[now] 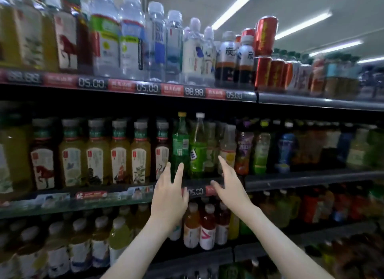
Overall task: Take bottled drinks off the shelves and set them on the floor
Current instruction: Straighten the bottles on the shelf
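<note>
Straight, wide-spread fingers of the left hand (169,188) and right hand (229,187) hold nothing. They are raised in front of a green plastic yellow-capped soda bottle (180,145), upright on the dark middle shelf (301,180). The price tag (195,192) reads 05.00, mirrored.

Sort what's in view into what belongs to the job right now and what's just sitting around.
In the job: left hand, open; right hand, open; yellow-capped green bottle and white-capped green bottle they reach toward, on the middle shelf.
Just there: red cans, price tags, ceiling lights.
</note>
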A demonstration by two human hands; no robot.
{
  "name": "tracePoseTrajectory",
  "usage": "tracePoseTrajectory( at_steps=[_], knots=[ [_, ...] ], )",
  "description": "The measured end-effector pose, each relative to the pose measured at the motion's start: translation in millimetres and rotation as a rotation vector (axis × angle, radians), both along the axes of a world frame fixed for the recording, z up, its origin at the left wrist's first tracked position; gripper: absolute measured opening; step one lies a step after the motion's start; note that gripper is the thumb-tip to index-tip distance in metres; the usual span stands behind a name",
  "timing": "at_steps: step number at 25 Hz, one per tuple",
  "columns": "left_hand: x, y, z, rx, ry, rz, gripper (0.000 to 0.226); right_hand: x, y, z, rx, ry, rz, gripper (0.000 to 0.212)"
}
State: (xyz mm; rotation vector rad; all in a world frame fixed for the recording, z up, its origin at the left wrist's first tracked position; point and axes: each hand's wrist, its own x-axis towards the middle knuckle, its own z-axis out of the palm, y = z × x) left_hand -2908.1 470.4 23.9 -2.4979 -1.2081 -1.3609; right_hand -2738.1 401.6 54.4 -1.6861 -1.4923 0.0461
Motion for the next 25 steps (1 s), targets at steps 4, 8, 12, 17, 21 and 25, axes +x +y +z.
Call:
tracePoseTrajectory(
  at_steps=[4,8,12,17,21,25],
  knots=[
    [-3,32,21,0.078,0.096,0.130,0.068,-6,65,20,0.033,0.058,0.003,0.094],
    [13,65,32,0.123,0.148,0.164,0.071,-2,118,35,0.075,0.055,-0.001,0.106],
    [30,98,39,0.265,0.173,0.231,0.077,16,140,32,0.071,0.049,0.045,0.111],
    [56,104,40,0.268,0.059,0.213,0.079,28,115,19,0.351,0.033,0.118,0.105],
    [96,68,30,0.260,-0.065,-0.106,0.069,64,69,26,0.529,0.131,0.061,0.108],
    [161,11,3,-0.199,0.000,-0.715,0.078,130,-3,22,0.498,0.228,0.022,0.111]
  ],
)
